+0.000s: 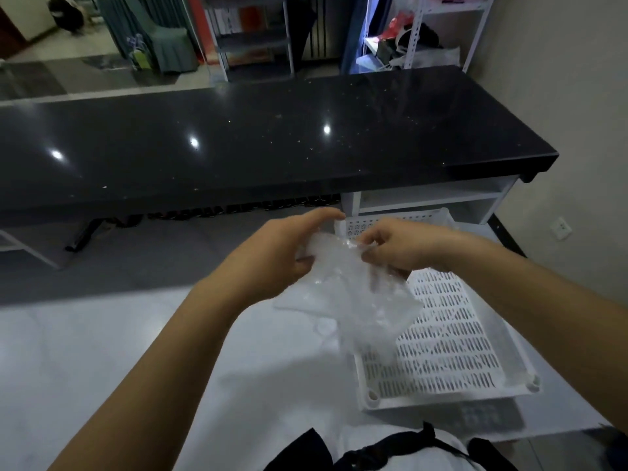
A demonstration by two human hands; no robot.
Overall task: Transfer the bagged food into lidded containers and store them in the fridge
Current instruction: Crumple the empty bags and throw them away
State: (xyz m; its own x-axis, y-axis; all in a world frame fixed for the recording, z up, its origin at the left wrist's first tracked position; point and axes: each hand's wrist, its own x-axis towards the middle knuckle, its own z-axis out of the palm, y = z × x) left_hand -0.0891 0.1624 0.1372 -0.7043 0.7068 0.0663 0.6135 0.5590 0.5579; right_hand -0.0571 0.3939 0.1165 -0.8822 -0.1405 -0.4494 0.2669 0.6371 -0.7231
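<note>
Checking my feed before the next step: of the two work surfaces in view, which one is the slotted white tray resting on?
The near white table, the one under both hands. The slotted white tray sits at its right side; the black glossy counter lies farther back.

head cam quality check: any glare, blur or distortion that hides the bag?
Head view: three ceiling-light glints on the black countertop; wide-angle bending at the edges; the clear plastic bag is motion-smeared and washes out against the white table and white slotted tray; left hand and right hand reasonably sharp; background dim.
</note>
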